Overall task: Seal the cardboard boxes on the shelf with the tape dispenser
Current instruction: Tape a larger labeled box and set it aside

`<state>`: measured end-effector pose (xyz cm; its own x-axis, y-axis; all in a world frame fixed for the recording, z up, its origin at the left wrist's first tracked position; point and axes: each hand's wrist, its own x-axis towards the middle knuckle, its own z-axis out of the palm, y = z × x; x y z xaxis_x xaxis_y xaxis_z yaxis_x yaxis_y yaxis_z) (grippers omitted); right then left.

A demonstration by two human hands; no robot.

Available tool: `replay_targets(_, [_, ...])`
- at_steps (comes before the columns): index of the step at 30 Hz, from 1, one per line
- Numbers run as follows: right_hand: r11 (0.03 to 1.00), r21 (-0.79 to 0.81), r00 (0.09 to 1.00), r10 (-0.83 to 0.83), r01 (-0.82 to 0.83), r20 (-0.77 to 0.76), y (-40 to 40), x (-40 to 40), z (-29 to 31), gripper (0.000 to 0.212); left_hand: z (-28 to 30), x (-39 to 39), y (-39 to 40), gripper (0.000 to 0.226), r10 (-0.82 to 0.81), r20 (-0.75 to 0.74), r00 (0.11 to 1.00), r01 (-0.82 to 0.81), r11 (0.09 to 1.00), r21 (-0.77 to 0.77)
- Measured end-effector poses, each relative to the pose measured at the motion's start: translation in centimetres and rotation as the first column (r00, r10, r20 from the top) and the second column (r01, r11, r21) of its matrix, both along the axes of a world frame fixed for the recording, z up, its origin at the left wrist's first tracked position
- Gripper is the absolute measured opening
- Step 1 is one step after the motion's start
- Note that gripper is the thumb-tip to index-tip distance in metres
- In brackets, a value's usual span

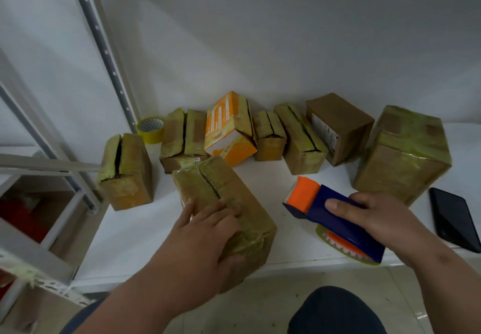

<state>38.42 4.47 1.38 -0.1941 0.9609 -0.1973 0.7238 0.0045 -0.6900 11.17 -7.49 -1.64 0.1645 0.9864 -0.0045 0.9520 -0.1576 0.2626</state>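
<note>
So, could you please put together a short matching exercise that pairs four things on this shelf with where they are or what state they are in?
Things:
1. tape dispenser
2. spare tape roll
3. phone
4. front box

Places or states:
A. lying flat at the shelf's right edge
B. held down by the left hand
C. gripped in the right hand
D. at the back left, by the upright post

Pairs: 1-C, 2-D, 3-A, 4-B
</note>
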Motion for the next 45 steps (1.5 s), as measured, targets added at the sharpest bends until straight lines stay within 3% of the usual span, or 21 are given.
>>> replay_targets(4, [0.994,0.090,0.993,0.067,-0.058,-0.098,-1.8,-0.6,0.7,0.062,-0.1,-1.7,-0.3,0.038,-0.074,0.040,0.996,0.074,0.997,0.003])
replay_targets(8, [0.972,0.196,0.975,0.161,-0.129,-0.156,-3.3,-1.2,0.9,0.067,-0.2,-2.0,-0.7,0.051,0.063,0.180,0.982,-0.070,0.997,0.034])
replay_targets(11, [0.965,0.213,0.950,0.205,-0.156,-0.235,-4.2,-1.5,1.0,0.057,1.0,-0.7,-1.0,0.027,0.154,0.388,0.909,-0.200,0.977,0.080])
replay_targets(13, [0.962,0.204,0.924,0.236,-0.180,-0.301,-4.9,-1.8,1.1,0.057,2.6,0.5,-1.1,0.013,0.231,0.577,0.783,-0.305,0.952,0.033])
replay_targets(15, [0.967,0.162,0.892,0.244,-0.196,-0.380,-5.4,-2.1,0.8,0.070,3.7,1.2,-1.2,0.019,0.283,0.763,0.581,-0.312,0.944,-0.112])
replay_targets(17, [0.970,0.119,0.860,0.242,-0.211,-0.448,-5.7,-2.3,0.4,0.073,4.3,1.6,-1.3,0.032,0.300,0.900,0.315,-0.207,0.948,-0.243])
replay_targets(19, [0.966,0.090,0.833,0.256,-0.244,-0.491,-6.0,-2.5,-0.1,0.075,4.5,1.7,-1.4,0.049,0.339,0.932,0.131,-0.071,0.940,-0.332])
replay_targets(20, [0.963,0.081,0.823,0.262,-0.257,-0.504,-6.2,-2.6,-0.4,0.076,4.5,1.7,-1.5,0.053,0.362,0.930,0.063,-0.005,0.932,-0.363])
replay_targets(22, [0.958,0.061,0.809,0.269,-0.279,-0.522,-6.6,-3.0,-0.5,0.078,4.6,1.9,-1.9,0.039,0.415,0.909,-0.038,0.105,0.906,-0.409])
replay_targets(24, [0.955,0.044,0.803,0.270,-0.292,-0.531,-7.1,-3.3,-0.4,0.078,4.3,1.9,-2.2,0.025,0.439,0.890,-0.126,0.203,0.889,-0.410])
replay_targets(26, [0.952,0.026,0.797,0.271,-0.306,-0.540,-7.5,-3.5,-0.3,0.076,3.8,1.8,-2.5,0.025,0.438,0.878,-0.195,0.275,0.883,-0.380])
replay_targets(30, [0.952,-0.004,0.790,0.252,-0.307,-0.559,-8.1,-3.6,-0.3,0.077,3.5,1.8,-3.0,0.031,0.436,0.852,-0.289,0.347,0.877,-0.332])
replay_targets(35, [0.951,-0.022,0.791,0.242,-0.307,-0.562,-8.9,-3.8,-0.1,0.075,3.4,2.1,-3.5,0.030,0.441,0.828,-0.346,0.388,0.871,-0.302])
replay_targets(41, [0.952,-0.063,0.781,0.206,-0.298,-0.589,-9.5,-3.6,0.0,0.078,3.0,2.1,-3.8,0.031,0.459,0.811,-0.364,0.358,0.872,-0.333])
replay_targets(45, [0.948,-0.056,0.785,0.225,-0.312,-0.577,-9.8,-3.5,0.4,0.077,3.0,1.6,-4.0,0.030,0.454,0.832,-0.319,0.328,0.877,-0.352])
